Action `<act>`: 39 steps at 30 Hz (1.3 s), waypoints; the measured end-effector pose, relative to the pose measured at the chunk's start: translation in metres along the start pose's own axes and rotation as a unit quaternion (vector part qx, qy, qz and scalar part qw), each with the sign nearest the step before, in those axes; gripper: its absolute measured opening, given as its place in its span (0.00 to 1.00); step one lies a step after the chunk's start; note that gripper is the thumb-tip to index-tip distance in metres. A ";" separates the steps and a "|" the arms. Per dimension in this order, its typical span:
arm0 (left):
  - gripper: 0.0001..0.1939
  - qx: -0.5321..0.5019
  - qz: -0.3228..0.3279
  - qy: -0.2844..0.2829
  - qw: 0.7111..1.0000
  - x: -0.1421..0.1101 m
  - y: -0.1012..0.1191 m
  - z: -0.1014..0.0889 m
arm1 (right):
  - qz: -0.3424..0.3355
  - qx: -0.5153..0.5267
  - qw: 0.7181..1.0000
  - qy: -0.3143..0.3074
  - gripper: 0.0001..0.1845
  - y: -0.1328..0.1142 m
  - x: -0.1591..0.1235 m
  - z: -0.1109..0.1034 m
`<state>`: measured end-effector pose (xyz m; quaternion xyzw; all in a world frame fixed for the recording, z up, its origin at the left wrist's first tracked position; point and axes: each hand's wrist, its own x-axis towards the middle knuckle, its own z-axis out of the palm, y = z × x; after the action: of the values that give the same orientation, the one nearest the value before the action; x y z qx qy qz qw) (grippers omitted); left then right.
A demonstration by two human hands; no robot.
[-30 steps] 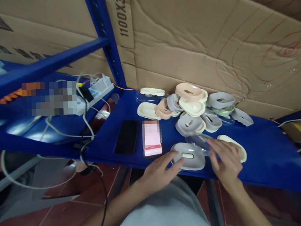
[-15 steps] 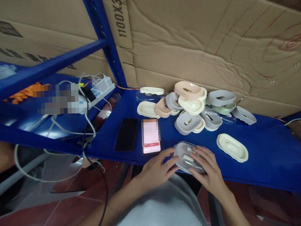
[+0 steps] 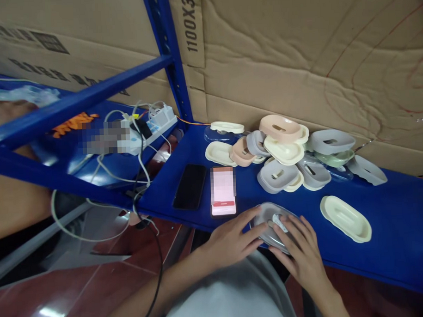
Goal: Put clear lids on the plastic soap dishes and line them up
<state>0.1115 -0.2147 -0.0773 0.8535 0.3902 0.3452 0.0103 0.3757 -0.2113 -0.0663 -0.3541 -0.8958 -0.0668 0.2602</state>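
Observation:
A grey oval dish with a clear lid (image 3: 269, 217) lies at the front edge of the blue shelf (image 3: 401, 226). My left hand (image 3: 231, 241) rests against its left side, fingers spread along the rim. Pressed down on top of the clear lid is my right hand (image 3: 300, 255), its fingers flat and apart. A single cream oval dish (image 3: 345, 212) lies to the right. Behind, a pile of oval dishes (image 3: 284, 156) in grey, cream, peach and green sits against the cardboard.
A black phone (image 3: 190, 187) and a phone with a pink screen (image 3: 223, 197) lie left of the hands. A white power strip with tangled cables (image 3: 141, 128) sits on the lower left shelf. A blue upright post (image 3: 169, 58) and cardboard sheets (image 3: 298, 58) stand behind.
My right hand brought the clear lid from the right over onto the grey dish and now presses on it. The left hand stayed at the dish's left side. The view shifted slightly.

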 end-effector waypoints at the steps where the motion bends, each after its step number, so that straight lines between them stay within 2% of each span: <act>1: 0.21 0.005 0.000 -0.003 1.000 0.000 0.000 0.000 | 0.001 -0.001 1.000 0.003 0.36 0.000 -0.001 0.001; 7: 0.20 0.023 -0.014 -0.019 0.999 0.002 0.003 -0.002 | 0.002 0.001 1.000 0.016 0.38 -0.002 -0.003 0.005; 21: 0.18 0.004 -0.010 0.001 1.000 0.005 0.005 -0.004 | 0.038 0.033 0.999 0.018 0.39 -0.006 -0.004 0.006; 32: 0.17 0.012 -0.016 -0.005 1.000 0.003 0.003 -0.001 | 0.124 0.074 0.990 -0.005 0.35 -0.006 -0.001 0.003; 36: 0.19 0.012 -0.018 0.020 1.000 -0.002 0.001 0.004 | 0.118 0.051 0.991 0.047 0.38 0.002 -0.004 -0.009; 39: 0.18 0.013 -0.022 0.013 1.000 -0.005 0.000 0.007 | 0.164 -0.024 0.978 0.125 0.38 0.030 -0.021 -0.034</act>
<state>0.1134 -0.2168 -0.0853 0.8403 0.4135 0.3506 0.0015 0.4229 -0.2127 -0.0500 -0.4908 -0.7842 -0.0884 0.3692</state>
